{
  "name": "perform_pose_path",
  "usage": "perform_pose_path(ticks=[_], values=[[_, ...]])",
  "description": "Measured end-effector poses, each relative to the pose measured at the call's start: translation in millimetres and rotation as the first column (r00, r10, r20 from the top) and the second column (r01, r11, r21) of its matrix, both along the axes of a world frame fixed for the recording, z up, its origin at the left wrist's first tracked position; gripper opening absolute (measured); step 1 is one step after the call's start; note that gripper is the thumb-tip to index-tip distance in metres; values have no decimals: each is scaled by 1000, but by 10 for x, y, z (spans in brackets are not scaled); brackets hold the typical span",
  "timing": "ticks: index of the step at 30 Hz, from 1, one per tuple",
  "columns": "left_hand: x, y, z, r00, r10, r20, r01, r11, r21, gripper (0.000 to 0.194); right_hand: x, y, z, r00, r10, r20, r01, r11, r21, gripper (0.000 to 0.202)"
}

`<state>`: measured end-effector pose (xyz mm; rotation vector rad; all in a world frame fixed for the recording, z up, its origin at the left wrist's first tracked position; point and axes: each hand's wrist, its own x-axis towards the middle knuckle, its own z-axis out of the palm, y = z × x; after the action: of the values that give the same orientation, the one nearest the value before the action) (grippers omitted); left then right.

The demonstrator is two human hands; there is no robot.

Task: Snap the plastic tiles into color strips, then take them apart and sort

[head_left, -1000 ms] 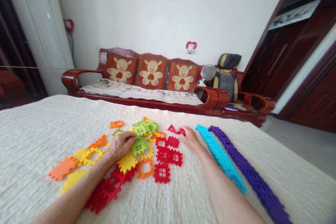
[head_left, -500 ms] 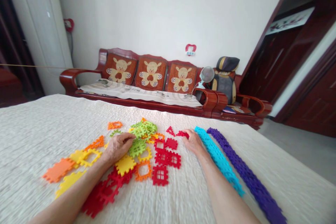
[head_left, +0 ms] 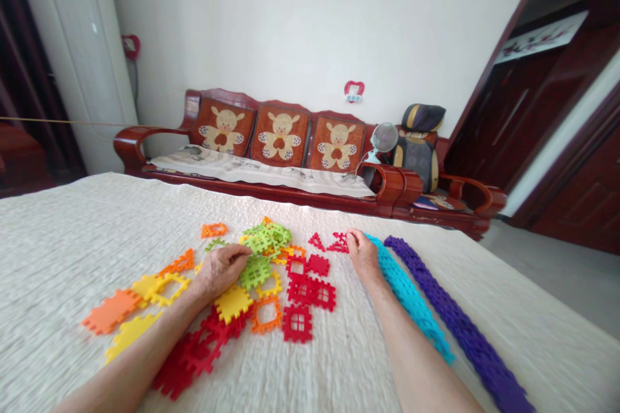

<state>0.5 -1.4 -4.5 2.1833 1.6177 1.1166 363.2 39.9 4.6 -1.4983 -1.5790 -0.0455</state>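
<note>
My left hand (head_left: pixel 223 266) rests at the left side of a pile of light green interlocking plastic tiles (head_left: pixel 268 237). Its fingers are curled together; what they hold, if anything, is hidden. Just below those fingertips lies a green window tile (head_left: pixel 255 272). My right hand (head_left: pixel 362 254) pinches a red triangular tile (head_left: pixel 340 236) at its fingertips, over the cloth. Another red triangular tile (head_left: pixel 316 242) lies a little to the left. Several red square tiles (head_left: pixel 318 264) are spread between the two hands.
A turquoise strip of stacked tiles (head_left: pixel 411 300) and a purple strip (head_left: pixel 455 316) lie right of my right arm. Yellow tiles (head_left: pixel 233 303), an orange tile (head_left: pixel 111 311) and joined red tiles (head_left: pixel 196 352) lie around my left forearm. Beyond the table is a wooden sofa (head_left: pixel 271 184).
My right hand has shifted slightly right and raised a red triangular tile off the cloth. My left hand has stayed in place by the green tiles.
</note>
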Motion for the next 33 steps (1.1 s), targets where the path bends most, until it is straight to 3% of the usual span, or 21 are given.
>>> perform_pose_path(ticks=[9,14,20,26,30,33], values=[[-4,-9,4,1000,-3,4,3,1000,-3,28,-76,-5,27,976,214,30,-215,974,64,27],[-15,16,-23,1000,-3,6,3,1000,-3,29,-51,-30,11,957,290,27,-288,956,-52,29],[-10,11,-19,1000,8,-9,-8,1000,-3,29,-82,-49,0,980,186,64,-180,979,-97,35],[8,-12,19,1000,17,3,-17,1000,-5,29,-140,-93,27,963,55,263,2,977,-212,37],[13,-22,33,1000,14,12,-14,1000,-5,28,-93,-75,17,953,96,286,-24,969,-248,27],[12,-20,31,1000,11,13,-11,1000,-4,29,-56,-37,10,970,128,207,-88,977,-192,32]])
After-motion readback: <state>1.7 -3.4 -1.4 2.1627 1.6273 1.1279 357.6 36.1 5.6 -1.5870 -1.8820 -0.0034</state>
